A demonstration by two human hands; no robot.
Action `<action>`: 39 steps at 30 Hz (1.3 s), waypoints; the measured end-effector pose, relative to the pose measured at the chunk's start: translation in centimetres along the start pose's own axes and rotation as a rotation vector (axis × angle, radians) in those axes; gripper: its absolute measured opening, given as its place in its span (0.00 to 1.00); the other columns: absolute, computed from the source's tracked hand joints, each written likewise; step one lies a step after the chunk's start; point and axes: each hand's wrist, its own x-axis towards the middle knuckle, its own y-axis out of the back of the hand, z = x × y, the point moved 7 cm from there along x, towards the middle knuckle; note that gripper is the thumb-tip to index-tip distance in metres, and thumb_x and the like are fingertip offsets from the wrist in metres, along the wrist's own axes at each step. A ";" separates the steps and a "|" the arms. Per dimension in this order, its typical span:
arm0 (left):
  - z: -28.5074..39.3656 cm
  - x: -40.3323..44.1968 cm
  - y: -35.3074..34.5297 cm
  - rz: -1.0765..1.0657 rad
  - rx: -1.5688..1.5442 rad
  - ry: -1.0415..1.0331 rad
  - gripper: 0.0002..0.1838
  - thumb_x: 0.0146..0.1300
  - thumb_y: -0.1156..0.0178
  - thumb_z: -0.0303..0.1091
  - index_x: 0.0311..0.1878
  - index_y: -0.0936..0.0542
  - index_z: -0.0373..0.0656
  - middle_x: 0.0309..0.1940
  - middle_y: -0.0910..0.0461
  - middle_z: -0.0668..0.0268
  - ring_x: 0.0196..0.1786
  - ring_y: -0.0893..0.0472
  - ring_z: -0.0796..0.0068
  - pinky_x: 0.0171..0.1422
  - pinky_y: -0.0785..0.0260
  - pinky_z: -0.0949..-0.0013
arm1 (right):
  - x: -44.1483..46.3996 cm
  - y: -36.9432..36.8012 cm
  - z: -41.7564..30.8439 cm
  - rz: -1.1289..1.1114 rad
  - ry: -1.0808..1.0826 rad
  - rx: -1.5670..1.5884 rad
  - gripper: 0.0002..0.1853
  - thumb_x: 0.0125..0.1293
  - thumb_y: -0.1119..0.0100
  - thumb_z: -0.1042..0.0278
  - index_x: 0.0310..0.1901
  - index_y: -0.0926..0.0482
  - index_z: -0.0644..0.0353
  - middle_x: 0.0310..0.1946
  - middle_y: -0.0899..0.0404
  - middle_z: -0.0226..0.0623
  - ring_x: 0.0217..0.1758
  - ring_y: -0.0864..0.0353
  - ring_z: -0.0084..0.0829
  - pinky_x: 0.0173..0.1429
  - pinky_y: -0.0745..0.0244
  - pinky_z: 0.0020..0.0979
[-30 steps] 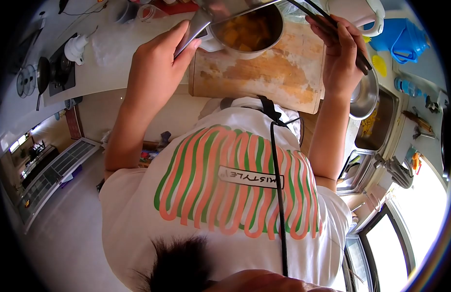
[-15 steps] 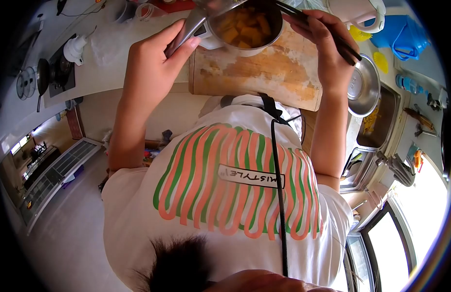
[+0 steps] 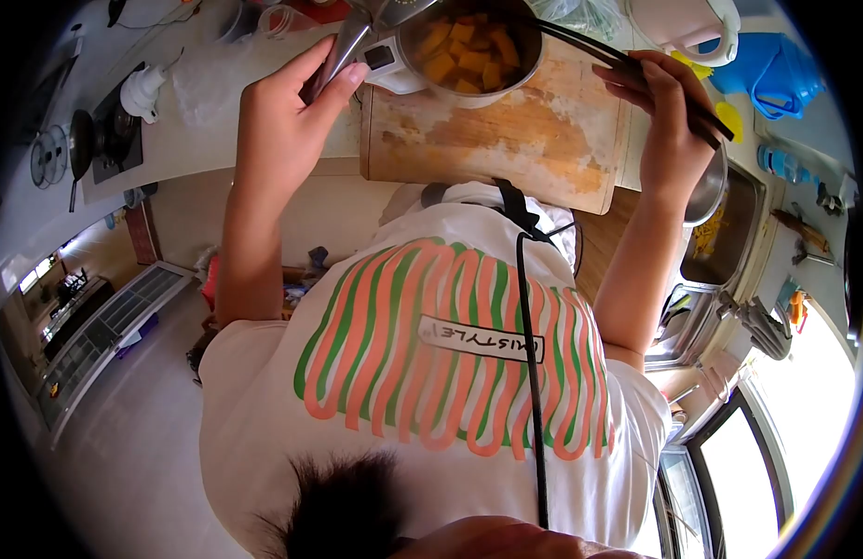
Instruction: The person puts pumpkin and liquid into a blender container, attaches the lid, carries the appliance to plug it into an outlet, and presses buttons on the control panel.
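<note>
A white-handled pot [image 3: 481,99] holds orange chunks [image 3: 464,51] in dark liquid, near the back edge of a wooden board [image 3: 492,149]. My left hand [image 3: 301,116] is closed on the handle of a metal utensil [image 3: 350,40], whose wide head is partly cut off by the top of the frame, at the pot's left rim. Dark chopsticks [image 3: 627,67] are gripped in my right hand [image 3: 672,126]; their far ends reach over the pot's right side, and the tips are hard to make out.
A white jug [image 3: 683,23] and a blue container [image 3: 776,74] stand at the back right. Behind my right forearm are a steel bowl [image 3: 708,196] and a sink [image 3: 729,233] with yellow scraps. A plastic bag [image 3: 208,84] lies left.
The utensil in my left hand has moved left and up, showing more of the pot's contents. My right hand moved left, then back right and lower, with the chopsticks now reaching over the pot.
</note>
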 end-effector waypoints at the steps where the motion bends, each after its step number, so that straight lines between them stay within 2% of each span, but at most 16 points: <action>1: -0.1 0.0 0.1 0.007 -0.023 0.004 0.14 0.69 0.36 0.39 0.49 0.18 0.38 0.19 0.32 0.76 0.24 0.38 0.88 0.28 0.44 0.78 | 0.0 -0.3 0.1 -0.014 0.018 -0.051 0.10 0.71 0.46 0.75 0.43 0.19 0.74 0.36 0.15 0.44 0.37 0.11 0.36 0.44 0.15 0.31; 5: -0.6 -0.3 0.1 -0.012 -0.178 0.113 0.19 0.69 0.36 0.40 0.58 0.18 0.40 0.23 0.28 0.76 0.22 0.36 0.91 0.24 0.46 0.81 | 1.0 -3.9 2.7 -0.171 -0.055 -0.227 0.09 0.71 0.42 0.72 0.44 0.16 0.69 0.32 0.14 0.38 0.37 0.11 0.28 0.40 0.19 0.24; 8: -1.6 -0.7 -0.4 -0.025 -0.414 0.246 0.17 0.71 0.38 0.38 0.58 0.18 0.40 0.24 0.29 0.75 0.19 0.38 0.91 0.21 0.47 0.81 | 2.6 -6.8 4.5 -0.232 0.021 -0.506 0.10 0.68 0.37 0.67 0.42 0.16 0.67 0.27 0.14 0.41 0.34 0.12 0.27 0.39 0.21 0.26; 9: -1.6 -0.8 -0.5 -0.028 -0.462 0.256 0.14 0.71 0.38 0.39 0.52 0.18 0.39 0.23 0.28 0.74 0.19 0.37 0.91 0.20 0.47 0.81 | 2.7 -7.8 4.7 -0.285 0.016 -0.612 0.10 0.67 0.37 0.67 0.42 0.16 0.66 0.27 0.14 0.42 0.33 0.12 0.27 0.39 0.22 0.26; 11: -1.6 -1.0 -0.5 -0.032 -0.558 0.271 0.12 0.71 0.38 0.39 0.41 0.19 0.38 0.22 0.27 0.73 0.19 0.36 0.90 0.20 0.45 0.80 | 3.0 -8.1 6.2 -0.401 -0.070 -0.458 0.11 0.68 0.39 0.69 0.41 0.16 0.71 0.28 0.14 0.42 0.33 0.12 0.29 0.39 0.19 0.26; 14: -1.7 -1.4 -0.5 -0.030 -0.630 0.287 0.18 0.73 0.42 0.36 0.59 0.20 0.35 0.24 0.29 0.74 0.18 0.38 0.90 0.20 0.46 0.80 | 3.9 -6.8 6.4 -0.352 -0.190 -0.375 0.11 0.70 0.41 0.72 0.40 0.17 0.75 0.31 0.13 0.43 0.34 0.12 0.30 0.40 0.16 0.26; 17: -1.8 -1.3 -0.3 -0.034 -0.719 0.288 0.13 0.72 0.40 0.38 0.38 0.21 0.35 0.22 0.28 0.71 0.19 0.35 0.89 0.19 0.44 0.79 | 4.3 -7.3 4.7 -0.273 -0.006 -0.443 0.11 0.67 0.38 0.71 0.41 0.16 0.73 0.29 0.13 0.44 0.33 0.11 0.30 0.38 0.19 0.25; 20: -1.9 -1.4 -0.1 -0.045 -0.783 0.291 0.13 0.72 0.41 0.37 0.43 0.20 0.34 0.22 0.28 0.71 0.18 0.36 0.89 0.19 0.44 0.79 | 3.8 -9.5 6.5 -0.503 0.082 -0.603 0.11 0.68 0.38 0.69 0.43 0.16 0.71 0.31 0.12 0.42 0.33 0.11 0.28 0.39 0.20 0.25; 23: -2.1 -1.6 -0.1 -0.059 -0.839 0.307 0.15 0.73 0.42 0.37 0.49 0.19 0.34 0.23 0.28 0.71 0.18 0.36 0.88 0.19 0.44 0.79 | 5.0 -9.0 7.3 -0.414 -0.089 -0.339 0.11 0.69 0.38 0.69 0.44 0.16 0.70 0.31 0.12 0.41 0.32 0.12 0.26 0.39 0.20 0.25; 24: -2.2 -1.7 -0.1 -0.064 -0.851 0.312 0.15 0.73 0.43 0.38 0.51 0.19 0.34 0.23 0.28 0.71 0.18 0.37 0.88 0.19 0.44 0.79 | 5.5 -8.9 6.7 -0.347 -0.021 -0.272 0.11 0.69 0.39 0.69 0.44 0.16 0.70 0.31 0.13 0.40 0.32 0.13 0.25 0.39 0.20 0.24; 27: -2.5 -1.8 -0.2 -0.079 -0.887 0.340 0.17 0.73 0.43 0.38 0.55 0.20 0.33 0.23 0.28 0.71 0.18 0.36 0.88 0.20 0.44 0.79 | 4.8 -10.1 6.8 -0.454 -0.111 -0.340 0.11 0.69 0.39 0.69 0.43 0.16 0.72 0.29 0.13 0.40 0.33 0.13 0.25 0.39 0.19 0.23; 30: -2.8 -1.9 -0.1 -0.085 -0.860 0.382 0.22 0.76 0.47 0.40 0.62 0.24 0.32 0.24 0.30 0.74 0.16 0.38 0.90 0.18 0.45 0.79 | 4.4 -9.2 3.7 -0.298 -0.111 -0.287 0.12 0.68 0.38 0.70 0.42 0.17 0.73 0.29 0.14 0.40 0.32 0.13 0.26 0.38 0.19 0.23; 32: -2.9 -1.8 0.1 -0.076 -0.853 0.396 0.22 0.76 0.48 0.40 0.62 0.24 0.32 0.24 0.31 0.74 0.16 0.38 0.90 0.18 0.44 0.79 | 3.9 -8.4 0.8 -0.176 -0.068 -0.274 0.11 0.68 0.38 0.70 0.41 0.17 0.74 0.30 0.14 0.41 0.31 0.12 0.27 0.39 0.18 0.24; 36: -2.9 -1.0 0.2 -0.060 -0.832 0.408 0.22 0.76 0.49 0.40 0.61 0.24 0.31 0.23 0.31 0.74 0.16 0.38 0.90 0.18 0.44 0.79 | 2.5 -5.1 1.4 -0.188 -0.186 -0.329 0.12 0.69 0.38 0.70 0.43 0.17 0.73 0.30 0.14 0.41 0.35 0.12 0.28 0.41 0.18 0.25; 37: -2.5 -0.7 0.0 -0.080 -0.854 0.395 0.22 0.75 0.47 0.40 0.60 0.23 0.31 0.23 0.30 0.73 0.16 0.36 0.89 0.18 0.42 0.79 | 2.2 -4.4 0.3 -0.163 -0.180 -0.164 0.12 0.70 0.39 0.69 0.45 0.17 0.72 0.32 0.14 0.39 0.37 0.11 0.29 0.40 0.19 0.26; 39: -1.6 -0.2 -0.3 -0.117 -0.887 0.373 0.22 0.73 0.43 0.41 0.58 0.22 0.30 0.24 0.28 0.70 0.17 0.33 0.86 0.19 0.39 0.78 | 1.4 -2.3 -0.6 -0.132 -0.234 -0.284 0.11 0.71 0.41 0.70 0.45 0.17 0.71 0.34 0.14 0.39 0.39 0.11 0.30 0.39 0.19 0.26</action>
